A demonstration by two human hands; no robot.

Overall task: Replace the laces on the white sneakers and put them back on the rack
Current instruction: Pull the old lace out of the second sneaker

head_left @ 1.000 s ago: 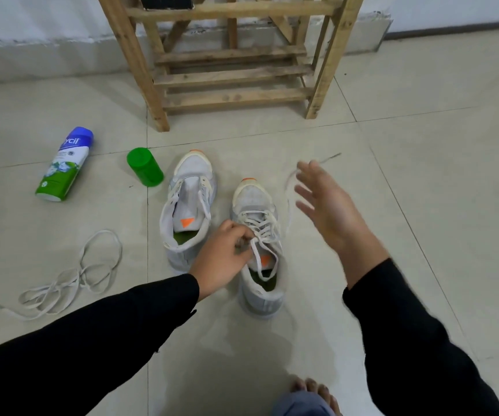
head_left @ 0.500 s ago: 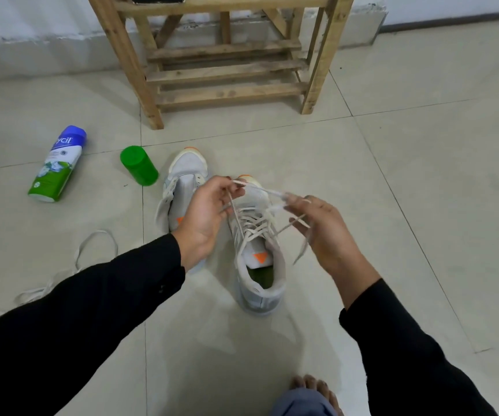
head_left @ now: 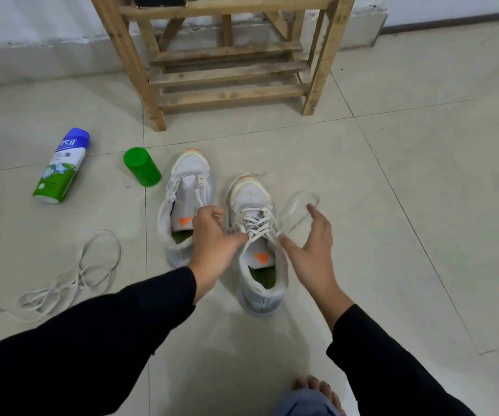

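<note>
Two white sneakers stand side by side on the tiled floor. The left sneaker (head_left: 189,172) has its tongue pulled up and loose lace along its eyelets. The right sneaker (head_left: 251,195) is laced in crosses over most of its length. My left hand (head_left: 213,240) is curled over the gap between the shoes and pinches the white lace (head_left: 255,225) at the right sneaker's upper eyelets. My right hand (head_left: 312,250) hovers just right of that shoe with fingers spread; a blurred loop of lace (head_left: 300,205) arcs above its fingertips. The wooden rack (head_left: 227,72) stands beyond the shoes.
A loose white lace (head_left: 71,280) lies tangled on the floor at the left. A blue-and-green spray can (head_left: 62,166) lies on its side, and a green cap (head_left: 141,171) sits next to the left sneaker. A bare foot (head_left: 317,388) shows at the bottom edge.
Both hands have dropped from holding the lace ends raised above the right sneaker. The left now pinches at the eyelets; the right has spread open, with the lace swinging in a loop.
</note>
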